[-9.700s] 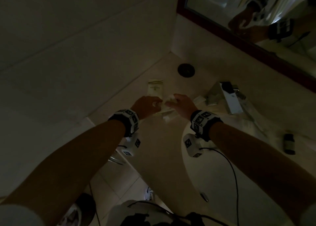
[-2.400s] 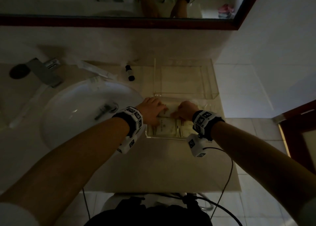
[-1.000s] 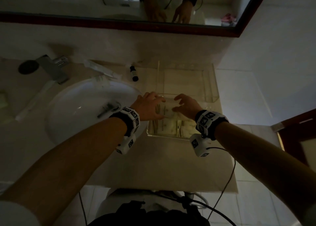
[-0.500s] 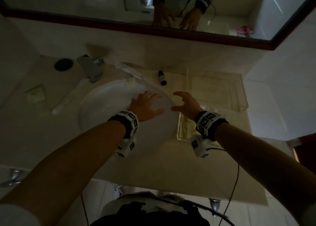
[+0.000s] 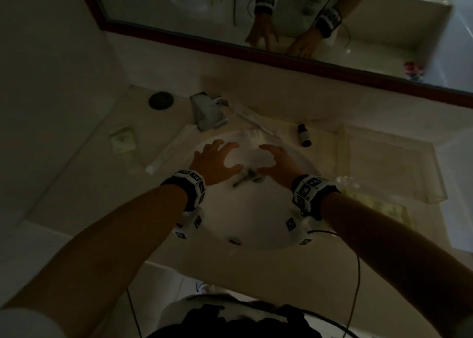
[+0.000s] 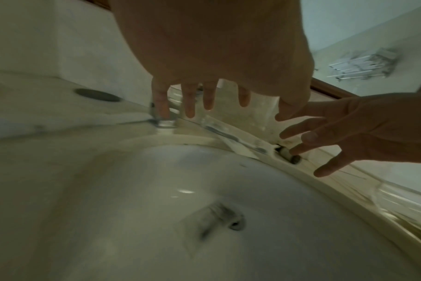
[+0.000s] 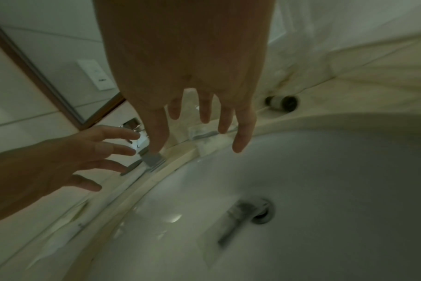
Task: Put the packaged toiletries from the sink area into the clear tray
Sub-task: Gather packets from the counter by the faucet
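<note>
Both hands reach empty across the basin for the next packet

The left hand (image 5: 214,161) and right hand (image 5: 279,164) hover spread wide over the basin (image 5: 245,225), holding nothing, fingers aimed at the clear-wrapped packet (image 5: 253,130) on the bench at the basin's far rim, beside the tap (image 5: 207,112). A second ago both were over the clear tray (image 5: 389,168), right of the basin, where earlier packets now lie. The slick wrapper overhangs the rim, so a hasty pinch could likely tip it into the basin; the small dark bottle (image 5: 304,138) close by might get knocked over.
</note>
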